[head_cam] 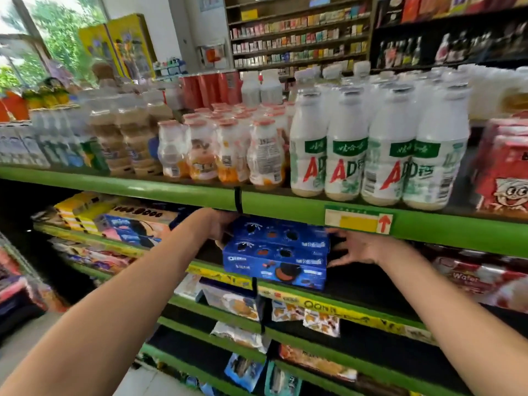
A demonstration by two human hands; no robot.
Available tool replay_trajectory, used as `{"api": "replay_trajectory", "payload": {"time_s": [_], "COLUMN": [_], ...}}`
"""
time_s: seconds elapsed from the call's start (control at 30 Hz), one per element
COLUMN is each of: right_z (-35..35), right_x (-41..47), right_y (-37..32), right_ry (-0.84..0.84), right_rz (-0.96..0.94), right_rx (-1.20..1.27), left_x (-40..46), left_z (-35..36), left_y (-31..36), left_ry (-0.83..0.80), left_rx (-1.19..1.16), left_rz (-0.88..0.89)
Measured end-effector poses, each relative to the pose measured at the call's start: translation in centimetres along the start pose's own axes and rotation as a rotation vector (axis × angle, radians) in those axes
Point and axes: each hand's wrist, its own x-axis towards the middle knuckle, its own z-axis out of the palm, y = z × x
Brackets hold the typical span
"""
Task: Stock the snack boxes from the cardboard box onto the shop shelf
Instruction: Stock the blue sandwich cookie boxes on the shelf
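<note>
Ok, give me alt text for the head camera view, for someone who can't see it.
A person's left hand and right hand steady two stacked blue cookie boxes on a green shop shelf, the lower box on the shelf's front edge. The shelf above holds white drink bottles.

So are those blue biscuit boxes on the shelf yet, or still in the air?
On the shelf: two blue boxes stacked at its front edge, between both hands.
</note>
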Motion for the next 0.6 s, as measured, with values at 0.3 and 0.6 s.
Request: {"api": "replay_trajectory", "payload": {"time_s": [0.3,0.6], "right_z": [-1.3,-1.5], "right_x": [0.6,2.1], "right_y": [5.7,7.2], "right_ry": [0.235,0.431], "right_rz": [-0.381,-0.537], "right_rx": [-0.517,-0.600], "left_x": [3.7,4.8], "left_z": [2.3,2.6], "left_y": [-4.0,-6.1], "left_ry": [-0.108,0.025], "left_rx": [0.021,0.317], "left_rz": [0.442,0.624]}}
